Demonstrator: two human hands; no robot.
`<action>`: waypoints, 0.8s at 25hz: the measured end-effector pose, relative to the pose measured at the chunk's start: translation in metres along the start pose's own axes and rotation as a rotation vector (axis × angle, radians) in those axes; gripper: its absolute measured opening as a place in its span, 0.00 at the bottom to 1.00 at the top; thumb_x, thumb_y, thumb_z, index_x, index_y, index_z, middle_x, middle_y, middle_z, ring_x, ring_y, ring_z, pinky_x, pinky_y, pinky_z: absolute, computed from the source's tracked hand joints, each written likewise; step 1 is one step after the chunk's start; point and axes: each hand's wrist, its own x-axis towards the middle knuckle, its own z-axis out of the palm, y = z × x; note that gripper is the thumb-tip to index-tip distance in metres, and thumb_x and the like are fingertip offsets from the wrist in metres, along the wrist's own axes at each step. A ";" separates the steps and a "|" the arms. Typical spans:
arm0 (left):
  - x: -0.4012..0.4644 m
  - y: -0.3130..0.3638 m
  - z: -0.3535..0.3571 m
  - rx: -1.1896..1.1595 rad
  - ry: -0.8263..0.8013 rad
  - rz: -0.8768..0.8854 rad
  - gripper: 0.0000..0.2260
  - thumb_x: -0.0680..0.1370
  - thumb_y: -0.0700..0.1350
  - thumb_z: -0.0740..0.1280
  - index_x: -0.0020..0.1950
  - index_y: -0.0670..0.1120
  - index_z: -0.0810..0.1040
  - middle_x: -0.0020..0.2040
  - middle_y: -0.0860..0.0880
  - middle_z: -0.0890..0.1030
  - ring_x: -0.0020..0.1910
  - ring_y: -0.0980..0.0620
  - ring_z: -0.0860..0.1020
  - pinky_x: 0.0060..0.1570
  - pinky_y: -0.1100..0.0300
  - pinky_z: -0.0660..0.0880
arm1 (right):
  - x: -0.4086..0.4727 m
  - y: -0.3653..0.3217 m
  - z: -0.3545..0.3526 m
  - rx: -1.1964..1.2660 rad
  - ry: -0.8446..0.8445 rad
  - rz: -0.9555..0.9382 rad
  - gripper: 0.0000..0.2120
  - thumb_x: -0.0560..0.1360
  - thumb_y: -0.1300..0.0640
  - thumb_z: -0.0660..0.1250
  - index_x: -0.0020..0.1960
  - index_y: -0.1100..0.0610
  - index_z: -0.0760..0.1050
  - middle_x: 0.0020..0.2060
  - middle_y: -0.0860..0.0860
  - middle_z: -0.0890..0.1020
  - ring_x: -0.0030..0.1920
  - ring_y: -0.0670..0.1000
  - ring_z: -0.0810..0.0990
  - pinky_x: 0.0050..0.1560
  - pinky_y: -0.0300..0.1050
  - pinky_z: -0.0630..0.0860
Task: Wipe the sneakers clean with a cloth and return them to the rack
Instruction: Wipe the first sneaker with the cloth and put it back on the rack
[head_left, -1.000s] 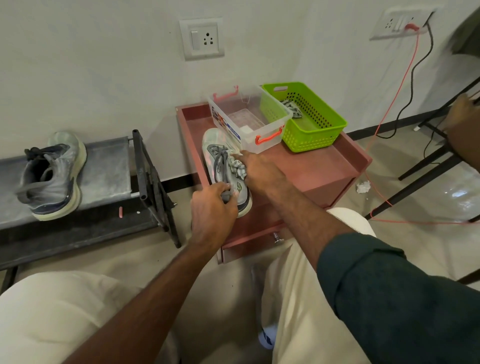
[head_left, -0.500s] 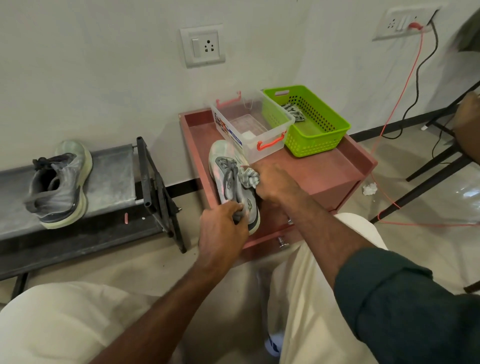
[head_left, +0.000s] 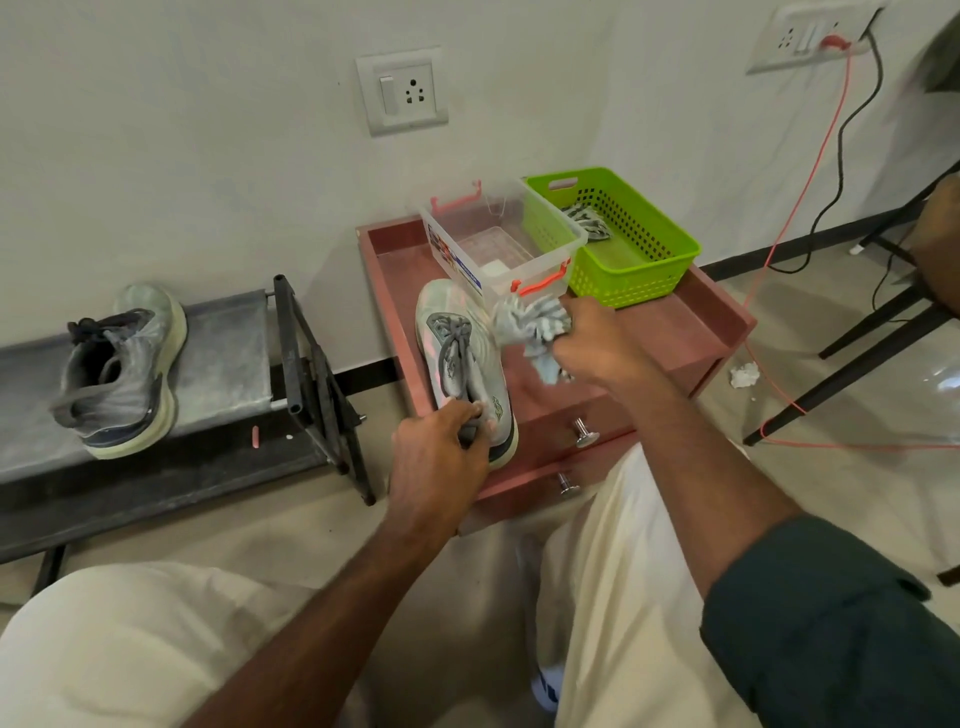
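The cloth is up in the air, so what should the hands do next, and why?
Probably bring the cloth in the right hand back down onto the sneaker, since the left hand grips its heel on the red cabinet.

We see a person with two bare forearms. The right arm wears a dark teal-green sleeve (head_left: 831, 623) rolled up above the elbow, its cuff folded in a thick band. The left forearm is bare to the frame's edge. Both legs wear cream-white trousers (head_left: 130, 649), loose and lightly creased.
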 end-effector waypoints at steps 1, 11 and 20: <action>-0.001 -0.001 0.000 0.006 0.006 -0.001 0.08 0.77 0.49 0.74 0.53 0.48 0.86 0.43 0.53 0.87 0.39 0.57 0.83 0.44 0.67 0.78 | 0.005 -0.002 0.009 -0.051 0.115 -0.033 0.10 0.71 0.65 0.67 0.47 0.54 0.83 0.42 0.53 0.86 0.41 0.51 0.83 0.41 0.45 0.79; 0.002 0.002 0.002 0.017 0.009 0.017 0.06 0.77 0.48 0.73 0.49 0.46 0.85 0.42 0.50 0.87 0.39 0.52 0.84 0.40 0.54 0.82 | -0.017 -0.018 0.020 -0.252 -0.477 -0.109 0.08 0.74 0.65 0.67 0.38 0.55 0.78 0.33 0.51 0.82 0.32 0.46 0.80 0.32 0.37 0.72; -0.004 0.000 -0.002 0.039 -0.012 -0.032 0.13 0.74 0.53 0.76 0.55 0.50 0.82 0.45 0.52 0.86 0.43 0.52 0.84 0.44 0.52 0.82 | -0.021 -0.022 0.027 0.006 -0.212 -0.064 0.11 0.75 0.66 0.63 0.52 0.55 0.80 0.43 0.53 0.84 0.39 0.52 0.81 0.39 0.41 0.75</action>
